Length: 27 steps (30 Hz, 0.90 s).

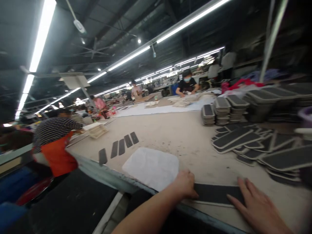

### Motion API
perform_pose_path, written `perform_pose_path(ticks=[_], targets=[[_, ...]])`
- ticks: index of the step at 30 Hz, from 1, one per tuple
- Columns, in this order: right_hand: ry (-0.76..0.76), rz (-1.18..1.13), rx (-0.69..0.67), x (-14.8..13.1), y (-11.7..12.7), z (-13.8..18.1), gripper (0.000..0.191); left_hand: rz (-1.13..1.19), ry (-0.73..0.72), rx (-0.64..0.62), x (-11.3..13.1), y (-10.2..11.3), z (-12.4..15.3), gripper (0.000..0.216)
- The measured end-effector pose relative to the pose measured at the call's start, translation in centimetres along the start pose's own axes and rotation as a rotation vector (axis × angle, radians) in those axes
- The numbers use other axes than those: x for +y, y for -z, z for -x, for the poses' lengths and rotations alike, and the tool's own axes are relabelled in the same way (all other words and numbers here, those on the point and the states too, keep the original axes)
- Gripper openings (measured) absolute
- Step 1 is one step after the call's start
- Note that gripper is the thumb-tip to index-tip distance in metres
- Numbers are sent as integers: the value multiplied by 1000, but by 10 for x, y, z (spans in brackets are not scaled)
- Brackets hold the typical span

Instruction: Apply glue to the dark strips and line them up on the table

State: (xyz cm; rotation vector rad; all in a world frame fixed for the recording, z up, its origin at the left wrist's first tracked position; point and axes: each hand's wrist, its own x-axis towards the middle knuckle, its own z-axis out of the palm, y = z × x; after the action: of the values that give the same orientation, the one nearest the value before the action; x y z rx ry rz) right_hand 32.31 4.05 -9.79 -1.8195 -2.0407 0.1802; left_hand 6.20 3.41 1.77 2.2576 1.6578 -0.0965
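Note:
A dark grey flat strip [215,193] lies along the near edge of the worktable [180,136]. My left hand [184,184] rests on its left end with the fingers curled down onto it. My right hand [253,203] lies flat on its right end, fingers stretched out. A white cloth pad [151,166] sits on the table just left of my left hand.
Several dark strips [118,147] lie in a row at the left. A loose heap of the same strips [265,146] and neat stacks [220,112] fill the right side. A person in a striped top and orange apron [55,143] stands at the left; other people work farther back.

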Motion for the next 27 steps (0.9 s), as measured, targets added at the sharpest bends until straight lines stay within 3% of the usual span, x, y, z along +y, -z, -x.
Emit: perform_pose_path(ticks=[3, 6, 10, 13, 15, 18, 23, 27], targets=[[-79, -74, 7, -9, 26, -3, 86, 174, 101, 29, 1, 2, -1, 47], [-197, -283, -11, -15, 55, -6, 91, 527, 72, 152, -3, -6, 1, 28], [-383, -509, -36, -15, 81, -8, 89, 1048, 59, 318, -8, -16, 15, 38], [-425, -610, -38, -16, 90, -8, 79, 1313, 134, 307, -10, -21, 27, 42], [-411, -699, -67, -19, 93, -7, 61, 1454, 174, 277, -10, -24, 34, 41], [-383, -807, -73, -25, 96, -6, 46, 1582, 208, 249, -7, -27, 44, 41], [-454, -808, 43, -30, 90, -9, 54, 1676, 219, 173, 2, -31, 61, 44], [-384, -868, -4, -37, 79, -11, 54, 1709, 230, 146, 4, -34, 69, 42]])
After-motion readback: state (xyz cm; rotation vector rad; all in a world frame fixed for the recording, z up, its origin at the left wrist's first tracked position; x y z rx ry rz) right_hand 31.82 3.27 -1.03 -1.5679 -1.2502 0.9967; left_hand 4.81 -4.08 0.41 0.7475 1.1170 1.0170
